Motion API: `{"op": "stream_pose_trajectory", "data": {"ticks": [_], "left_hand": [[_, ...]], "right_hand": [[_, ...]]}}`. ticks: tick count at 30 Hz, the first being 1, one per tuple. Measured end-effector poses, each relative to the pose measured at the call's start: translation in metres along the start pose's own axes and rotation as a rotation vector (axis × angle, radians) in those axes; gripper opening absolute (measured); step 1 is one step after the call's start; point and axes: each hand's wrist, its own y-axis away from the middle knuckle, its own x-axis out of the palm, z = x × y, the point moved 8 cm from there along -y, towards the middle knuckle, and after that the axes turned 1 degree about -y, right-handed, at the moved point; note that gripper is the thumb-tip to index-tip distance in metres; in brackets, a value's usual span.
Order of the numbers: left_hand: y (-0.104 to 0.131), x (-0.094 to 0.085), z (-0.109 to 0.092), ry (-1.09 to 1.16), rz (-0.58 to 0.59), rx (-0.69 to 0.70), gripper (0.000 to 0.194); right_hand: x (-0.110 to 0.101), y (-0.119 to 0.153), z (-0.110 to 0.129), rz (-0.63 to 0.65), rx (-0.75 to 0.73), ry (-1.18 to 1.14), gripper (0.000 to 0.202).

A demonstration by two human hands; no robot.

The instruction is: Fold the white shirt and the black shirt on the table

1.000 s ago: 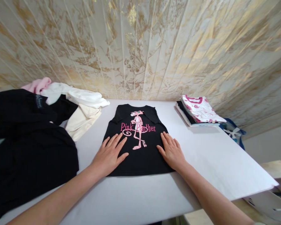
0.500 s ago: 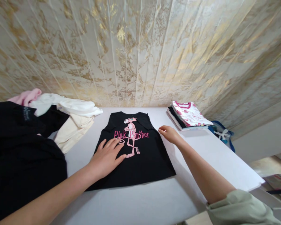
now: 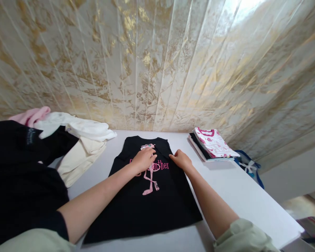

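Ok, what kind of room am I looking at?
Probably a room at home: a white table with a neat stack of folded clothes, a loose clothing heap, and a gold-patterned curtain behind.

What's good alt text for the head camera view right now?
Two bare hands work on a black shirt laid flat on a white table, the left over its pink print, the right at its edge. Loose clothes lie left, a folded stack right.
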Motion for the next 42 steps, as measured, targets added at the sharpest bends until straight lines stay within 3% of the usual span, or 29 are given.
{"op": "stream_pose_trajectory", "data": {"ticks": [5,11,15,20,27,32,34,38,42], "left_hand": [[-0.041,0.017,-0.006,0.093,-0.046,-0.042,0.026],[-0.104,0.031,0.005,0.089,-0.086,-0.175,0.023],[-0.141,0.053,0.014,0.075,-0.037,-0.271,0.02],[-0.166,0.079,0.033,0.094,0.024,-0.426,0.021],[-0.176,0.086,0.043,0.205,0.066,-0.492,0.03],[-0.17,0.086,0.039,0.228,0.081,-0.43,0.016],[-0.167,0.079,0.038,0.231,0.055,-0.389,0.009],[-0.154,0.053,0.036,0.197,-0.065,-0.339,0.025],[-0.129,0.041,0.017,0.155,-0.099,-0.293,0.029]], "right_hand": [[0.002,0.006,-0.001,-0.04,-0.002,-0.05,0.019],[0.004,0.005,-0.005,-0.05,-0.024,-0.144,0.016],[0.003,0.0,-0.005,-0.017,-0.037,-0.149,0.014],[0.004,-0.006,-0.006,0.016,-0.051,-0.16,0.011],[0.009,-0.01,-0.008,0.023,-0.079,-0.211,0.009],[0.01,-0.016,-0.011,0.031,-0.101,-0.252,0.011],[0.01,-0.016,-0.01,0.04,-0.112,-0.246,0.017],[0.005,-0.01,-0.006,0.057,-0.105,-0.179,0.026],[0.0,-0.005,-0.003,0.054,-0.108,-0.119,0.015]]}}
